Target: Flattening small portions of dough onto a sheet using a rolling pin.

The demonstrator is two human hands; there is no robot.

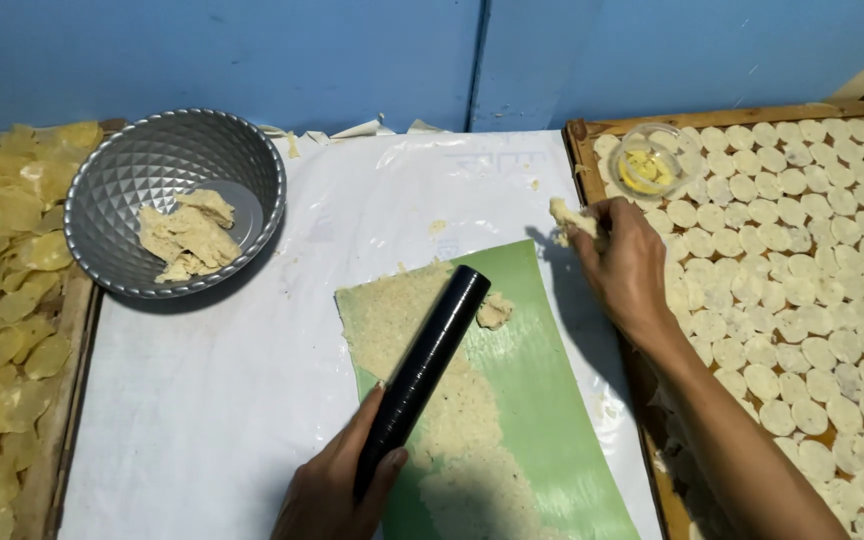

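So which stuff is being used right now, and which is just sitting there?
In use:
left hand on black roller
green sheet
rolled dough
right hand holding dough lump

Sitting there:
metal bowl
round pieces tray
small clear cup
yellow chips

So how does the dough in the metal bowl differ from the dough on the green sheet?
The dough in the metal bowl sits in thick, torn lumps; the dough on the green sheet is spread thin and ragged. The bowl dough lies untouched, while the sheet dough lies under a black roller held by the left hand. Both are pale beige.
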